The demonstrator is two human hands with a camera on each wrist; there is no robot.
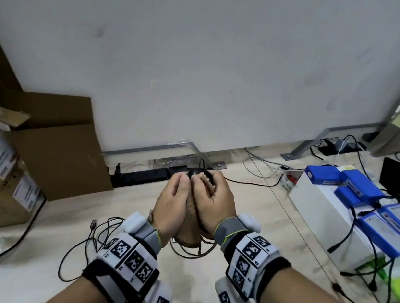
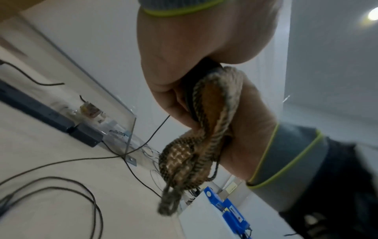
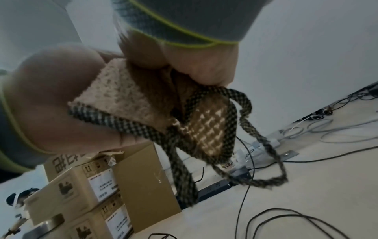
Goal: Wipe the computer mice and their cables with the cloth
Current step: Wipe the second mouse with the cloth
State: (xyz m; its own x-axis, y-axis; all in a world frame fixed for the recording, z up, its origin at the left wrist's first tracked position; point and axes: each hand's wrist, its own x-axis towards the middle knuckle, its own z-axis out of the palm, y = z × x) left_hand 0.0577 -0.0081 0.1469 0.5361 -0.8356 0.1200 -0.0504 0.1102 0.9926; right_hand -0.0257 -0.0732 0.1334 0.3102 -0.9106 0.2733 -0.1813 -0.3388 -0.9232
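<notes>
Almost nothing here can truly be read. The cardboard boxes [image 3: 81, 190] stacked just left of the black power strip [image 3: 214, 189] carry printed upward-arrow handling marks, large block characters on the top box and white stick-on labels [image 3: 102, 184], but the print on all of them is too blurred to make out. The blue battery packs [image 1: 386, 223] on the white box [image 1: 327, 210] to the right of that strip bear pale labels with lines of small, unreadable text, and the bands on both wrists show black-and-white square code markers [image 1: 252, 248] rather than any words.
</notes>
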